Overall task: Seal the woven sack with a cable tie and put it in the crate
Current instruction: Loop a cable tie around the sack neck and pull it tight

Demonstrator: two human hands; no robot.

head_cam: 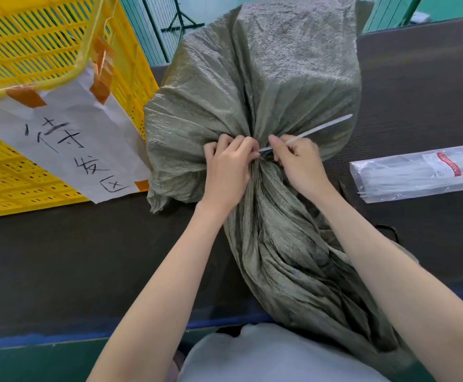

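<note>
As hands pinch, cable tie points up-right.

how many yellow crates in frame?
2. One crate stands on the table at left, with a handwritten paper sign taped across it. A second crate sits stacked on top of it. More could be hidden beyond the left edge.

Bright, even light from overhead; shadows soft and faint. Mild sheen on the plastic packet and the sack weave. Wide-angle bend strong at the edges: crate walls lean, desk edge curves. Centre sharp; far background slightly soft.
</note>
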